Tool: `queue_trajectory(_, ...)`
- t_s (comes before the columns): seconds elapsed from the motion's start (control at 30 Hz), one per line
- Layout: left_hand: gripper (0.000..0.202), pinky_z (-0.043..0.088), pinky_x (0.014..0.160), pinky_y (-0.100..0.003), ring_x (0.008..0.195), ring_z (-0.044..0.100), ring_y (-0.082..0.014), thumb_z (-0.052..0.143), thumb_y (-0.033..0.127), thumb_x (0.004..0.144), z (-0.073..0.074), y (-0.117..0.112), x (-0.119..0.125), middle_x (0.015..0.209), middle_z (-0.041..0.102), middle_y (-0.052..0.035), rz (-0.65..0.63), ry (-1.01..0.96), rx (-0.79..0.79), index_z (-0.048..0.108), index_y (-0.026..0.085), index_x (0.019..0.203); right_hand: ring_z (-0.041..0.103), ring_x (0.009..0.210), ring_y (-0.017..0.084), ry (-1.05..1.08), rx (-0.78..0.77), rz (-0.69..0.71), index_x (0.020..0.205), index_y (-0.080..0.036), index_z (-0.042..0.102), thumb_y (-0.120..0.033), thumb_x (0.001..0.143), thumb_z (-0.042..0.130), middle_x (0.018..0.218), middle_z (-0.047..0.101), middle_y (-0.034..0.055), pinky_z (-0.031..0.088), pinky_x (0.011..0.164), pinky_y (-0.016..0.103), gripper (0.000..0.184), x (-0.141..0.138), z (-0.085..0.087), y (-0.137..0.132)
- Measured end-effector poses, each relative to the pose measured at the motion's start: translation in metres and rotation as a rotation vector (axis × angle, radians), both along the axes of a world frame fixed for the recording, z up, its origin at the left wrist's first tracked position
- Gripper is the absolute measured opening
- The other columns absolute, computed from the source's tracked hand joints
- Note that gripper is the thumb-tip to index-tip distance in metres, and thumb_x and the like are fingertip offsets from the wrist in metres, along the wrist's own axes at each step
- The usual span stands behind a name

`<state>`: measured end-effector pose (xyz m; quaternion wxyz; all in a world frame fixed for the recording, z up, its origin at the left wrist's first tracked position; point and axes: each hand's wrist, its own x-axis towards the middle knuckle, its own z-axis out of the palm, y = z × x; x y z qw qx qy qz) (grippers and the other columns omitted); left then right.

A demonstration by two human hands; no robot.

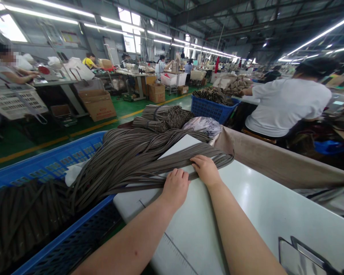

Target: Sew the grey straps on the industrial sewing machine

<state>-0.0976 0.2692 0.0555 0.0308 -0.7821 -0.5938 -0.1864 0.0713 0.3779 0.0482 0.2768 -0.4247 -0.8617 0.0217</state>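
Note:
A thick bundle of grey-brown straps (137,160) drapes from a blue crate (60,160) at my left onto the white table (260,206). My left hand (176,187) rests on the straps at the table's edge, fingers curled down over them. Just to its right, my right hand (205,168) presses on the same bundle where the straps fan out, its fingers bent over them. Both forearms reach in from the bottom of the view.
More strap bundles (163,116) and a cloth lie beyond the table. A person in a white shirt (283,103) sits at the right by a blue basket (210,109). Cardboard boxes (99,103) stand on the green floor. Other workers sit at far tables.

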Motion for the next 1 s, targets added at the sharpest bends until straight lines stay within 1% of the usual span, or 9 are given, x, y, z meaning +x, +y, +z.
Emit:
queue_trajectory(0.23, 0.01, 0.046, 0.087, -0.045, 0.102, 0.054, -0.0284, 0.057, 0.027, 0.103, 0.0, -0.001, 0.0, 0.103, 0.059, -0.0088, 0.0, -0.001, 0.008, 0.059, 0.018, 0.1, 0.068, 0.098, 0.025, -0.084, 0.025, -0.018, 0.106, -0.023, 0.077, -0.019, 0.096, 0.063, 0.107, 0.077, 0.0076, 0.047, 0.087, 0.038, 0.017, 0.0, 0.003, -0.004)
queue_trajectory(0.37, 0.012, 0.046, 0.089, -0.044, 0.101, 0.054, -0.0279, 0.048, 0.022, 0.105, -0.001, 0.001, -0.002, 0.102, 0.06, -0.0088, 0.003, -0.014, -0.002, 0.059, 0.018, 0.101, 0.067, 0.097, 0.025, -0.093, 0.039, -0.017, 0.103, -0.022, 0.077, -0.02, 0.097, 0.063, 0.105, 0.076, 0.0083, 0.045, 0.085, 0.037, 0.015, 0.002, 0.003, -0.006)
queue_trajectory(0.47, 0.016, 0.047, 0.089, -0.043, 0.1, 0.055, -0.0272, 0.044, 0.015, 0.104, -0.004, 0.002, -0.004, 0.102, 0.06, -0.0088, 0.0, -0.038, -0.013, 0.06, 0.018, 0.103, 0.066, 0.095, 0.024, -0.086, 0.036, -0.001, 0.1, -0.023, 0.076, -0.018, 0.096, 0.063, 0.101, 0.076, 0.0077, 0.046, 0.085, 0.037, 0.015, 0.004, 0.002, -0.007)
queue_trajectory(0.6, 0.024, 0.049, 0.094, -0.041, 0.106, 0.055, -0.0263, 0.042, 0.002, 0.099, -0.009, 0.006, -0.006, 0.108, 0.059, -0.0095, 0.01, -0.118, -0.035, 0.059, 0.017, 0.109, 0.065, 0.095, 0.023, -0.05, 0.017, 0.013, 0.102, -0.023, 0.076, -0.009, 0.092, 0.061, 0.1, 0.074, 0.0069, 0.048, 0.088, 0.037, 0.023, 0.007, 0.0, -0.007)
queue_trajectory(0.67, 0.028, 0.049, 0.096, -0.039, 0.109, 0.055, -0.0253, 0.041, -0.001, 0.097, -0.011, 0.008, -0.006, 0.11, 0.058, -0.01, 0.015, -0.17, -0.039, 0.058, 0.016, 0.111, 0.065, 0.095, 0.023, -0.026, 0.002, 0.02, 0.102, -0.022, 0.076, -0.009, 0.091, 0.062, 0.101, 0.074, 0.0068, 0.049, 0.089, 0.037, 0.022, 0.008, 0.0, -0.007)
queue_trajectory(0.8, 0.028, 0.05, 0.098, -0.038, 0.109, 0.056, -0.0241, 0.041, -0.002, 0.097, -0.016, 0.011, -0.007, 0.11, 0.056, -0.0098, 0.017, -0.229, -0.037, 0.056, 0.017, 0.11, 0.066, 0.095, 0.022, 0.018, -0.027, 0.037, 0.1, -0.023, 0.075, -0.012, 0.09, 0.067, 0.1, 0.074, 0.0058, 0.051, 0.091, 0.036, 0.017, 0.009, -0.001, -0.004)
queue_trajectory(1.0, 0.025, 0.05, 0.097, -0.038, 0.106, 0.056, -0.0237, 0.043, -0.001, 0.097, -0.02, 0.011, -0.008, 0.108, 0.056, -0.0087, 0.014, -0.213, -0.032, 0.056, 0.018, 0.107, 0.066, 0.094, 0.022, 0.069, -0.05, 0.052, 0.097, -0.023, 0.076, -0.012, 0.089, 0.067, 0.1, 0.074, 0.0055, 0.051, 0.091, 0.036, 0.017, 0.01, -0.001, -0.004)
